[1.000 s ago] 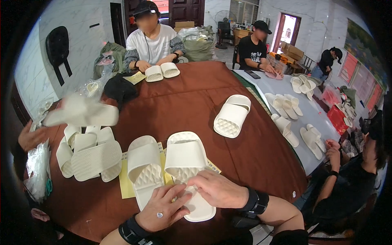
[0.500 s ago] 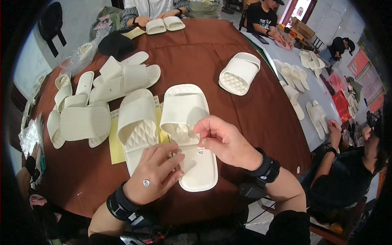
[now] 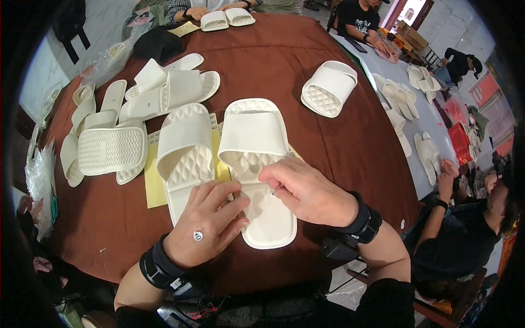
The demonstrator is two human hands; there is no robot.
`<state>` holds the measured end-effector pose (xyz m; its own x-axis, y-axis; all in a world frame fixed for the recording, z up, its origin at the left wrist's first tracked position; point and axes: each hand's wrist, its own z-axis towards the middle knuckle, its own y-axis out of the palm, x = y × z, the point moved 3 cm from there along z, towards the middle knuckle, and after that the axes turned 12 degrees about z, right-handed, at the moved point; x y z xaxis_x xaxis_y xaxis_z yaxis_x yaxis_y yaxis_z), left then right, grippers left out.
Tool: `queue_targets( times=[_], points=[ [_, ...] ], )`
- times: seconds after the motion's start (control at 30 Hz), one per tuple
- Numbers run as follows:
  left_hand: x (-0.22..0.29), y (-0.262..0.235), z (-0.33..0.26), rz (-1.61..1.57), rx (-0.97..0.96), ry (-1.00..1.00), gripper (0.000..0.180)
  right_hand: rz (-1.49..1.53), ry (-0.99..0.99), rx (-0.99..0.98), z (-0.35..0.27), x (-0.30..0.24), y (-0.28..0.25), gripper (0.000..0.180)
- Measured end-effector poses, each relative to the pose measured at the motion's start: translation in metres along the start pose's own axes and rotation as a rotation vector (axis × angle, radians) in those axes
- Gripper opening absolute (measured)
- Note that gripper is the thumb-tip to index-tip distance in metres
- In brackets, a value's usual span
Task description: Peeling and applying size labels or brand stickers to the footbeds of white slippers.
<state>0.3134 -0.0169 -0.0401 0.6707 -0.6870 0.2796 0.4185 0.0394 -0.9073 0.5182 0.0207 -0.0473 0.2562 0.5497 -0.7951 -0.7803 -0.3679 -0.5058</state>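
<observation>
Two cream slippers lie side by side before me, the left slipper (image 3: 183, 143) and the right slipper (image 3: 254, 134), toes pointing away. My right hand (image 3: 311, 191) is curled over the right slipper's insole, fingertips pressed together beside a small round sticker (image 3: 273, 193) that they partly cover. Whether the fingers pinch anything is hidden. Over the left slipper's heel and the inner edge of the right one rests my left hand (image 3: 210, 221), fingers loosely bent and apart. A small round white sticker (image 3: 198, 235) is stuck to its back.
Yellow sticker sheets (image 3: 155, 183) lie under the pair. A pile of cream slippers (image 3: 112, 150) sits at left, and another slipper (image 3: 329, 89) at the back right. Across the brown-covered table (image 3: 262, 60) a person sits behind two slippers; a grey table (image 3: 415, 117) with others stands right.
My right hand has settled lower over the insole, its fingers more curled, covering most of the sticker. The whole view has shifted slightly; my left hand stays by the slippers.
</observation>
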Motion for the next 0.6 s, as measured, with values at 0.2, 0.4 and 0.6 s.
queue_targets(
  times=[0.2,0.4,0.6],
  points=[
    [-0.002,0.002,-0.004,0.026,0.007,0.022,0.035,-0.061,0.060,-0.074,0.001,-0.006,0.004,0.026],
    [0.001,0.002,-0.008,0.034,0.044,0.042,0.036,-0.095,-0.007,-0.060,-0.005,-0.007,0.010,0.027],
    [-0.001,-0.001,-0.006,0.026,0.022,0.046,0.038,-0.094,-0.011,-0.040,-0.002,-0.009,0.008,0.024]
  ],
)
